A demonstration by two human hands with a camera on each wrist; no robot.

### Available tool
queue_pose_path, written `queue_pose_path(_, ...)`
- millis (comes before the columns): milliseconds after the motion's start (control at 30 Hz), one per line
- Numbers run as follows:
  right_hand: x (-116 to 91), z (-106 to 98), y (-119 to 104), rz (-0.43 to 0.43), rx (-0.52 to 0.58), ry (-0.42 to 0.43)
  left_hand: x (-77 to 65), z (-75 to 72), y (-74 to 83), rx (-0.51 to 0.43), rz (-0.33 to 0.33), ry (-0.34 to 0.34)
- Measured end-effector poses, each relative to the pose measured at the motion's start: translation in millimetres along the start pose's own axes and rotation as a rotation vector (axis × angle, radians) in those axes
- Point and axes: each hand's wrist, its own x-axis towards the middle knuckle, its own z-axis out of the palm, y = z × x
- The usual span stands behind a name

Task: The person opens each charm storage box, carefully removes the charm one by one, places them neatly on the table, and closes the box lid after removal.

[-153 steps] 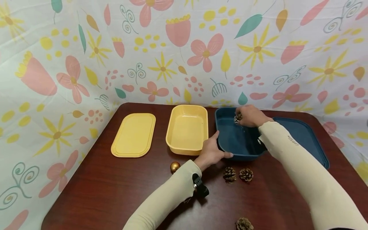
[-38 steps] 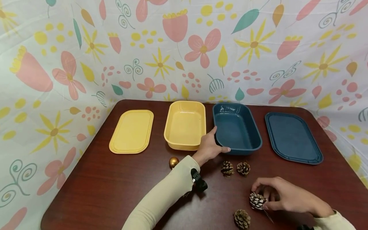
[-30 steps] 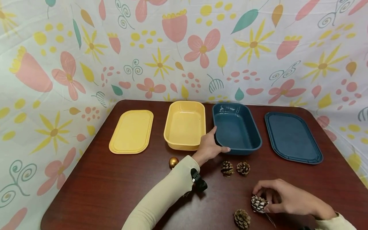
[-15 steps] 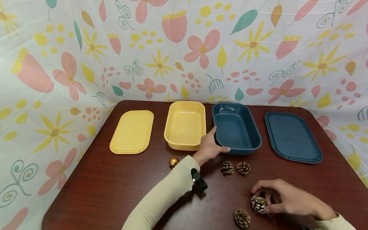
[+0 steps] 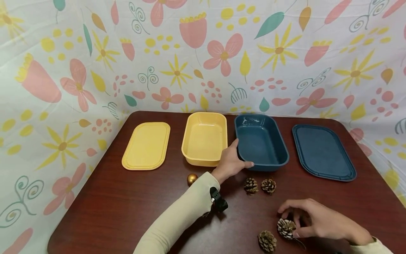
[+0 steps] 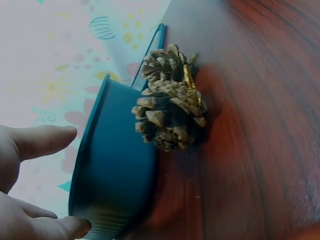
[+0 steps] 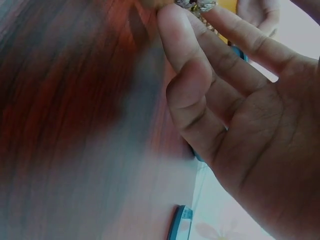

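My left hand [image 5: 230, 161] lies at the near left corner of the blue box [image 5: 261, 144], thumb and fingers spread along its rim. In the left wrist view, the thumb and fingers are straight beside the box wall [image 6: 117, 145]. At the front right, my right hand [image 5: 320, 220] pinches a white-tipped pine cone [image 5: 286, 228] between thumb and fingers, low over the table. A thin string hangs from it. The right wrist view shows only a sliver of this cone [image 7: 202, 5]. Just left of it lies a brown pine cone [image 5: 267, 241].
Two pine cones [image 5: 251, 186] [image 5: 268, 186] sit before the blue box. A yellow box [image 5: 204, 160] stands left of it, with a yellow lid [image 5: 146, 146] further left. On the right lies a blue lid [image 5: 323, 152]. A gold ball [image 5: 191, 179] rests by the left sleeve.
My right hand has come from inside the blue box to the table's front right, holding the pine cone. Over the last second the cone has turned slightly; my left hand has stayed put.
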Motion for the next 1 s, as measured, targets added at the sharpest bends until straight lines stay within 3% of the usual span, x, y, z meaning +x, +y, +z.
queue_pose_path(300, -1, -1, 4, 0.001, 0.025, -0.002, -5.2, -13.4, 3.7, 0.018, 0.047, 0.027)
queue_pose_path(500, 0, -1, 6, 0.010, 0.059, -0.019, -10.3, -28.4, -1.9, -0.052, 0.116, 0.046)
queue_pose_path(733, 0, 2, 8, -0.002, 0.051, -0.005, -17.8, -58.3, -13.0, -0.103, 0.244, 0.091)
queue_pose_path(1000, -1, 3, 8, -0.009, 0.048, 0.006, -25.8, -93.6, -36.3, -0.142, 0.268, 0.122)
